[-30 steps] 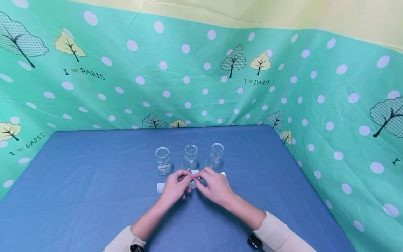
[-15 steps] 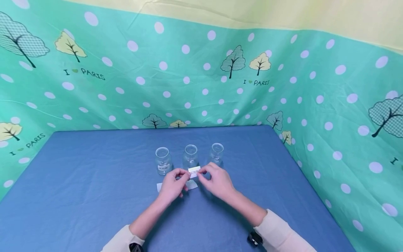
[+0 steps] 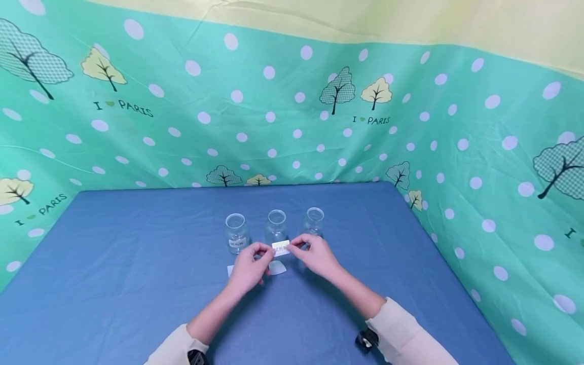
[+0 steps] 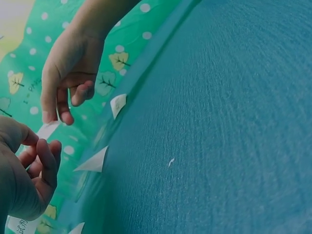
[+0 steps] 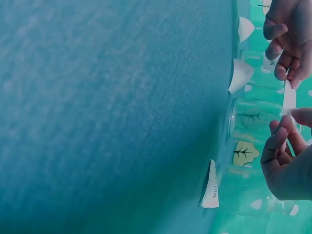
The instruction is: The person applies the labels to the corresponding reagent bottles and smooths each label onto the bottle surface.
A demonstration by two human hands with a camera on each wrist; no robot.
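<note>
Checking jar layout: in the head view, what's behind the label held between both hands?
The middle glass jar: its rim and upper body show; the label covers some of its lower part.

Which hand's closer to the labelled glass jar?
Left. The left hand is just in front of the labelled glass jar, slightly right; the right hand is farther right, in front of the rightmost jar.

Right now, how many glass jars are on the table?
3. The left jar wears a stuck label, the middle jar stands behind the held label, and the right jar is partly hidden by the right hand. I see no others.
</note>
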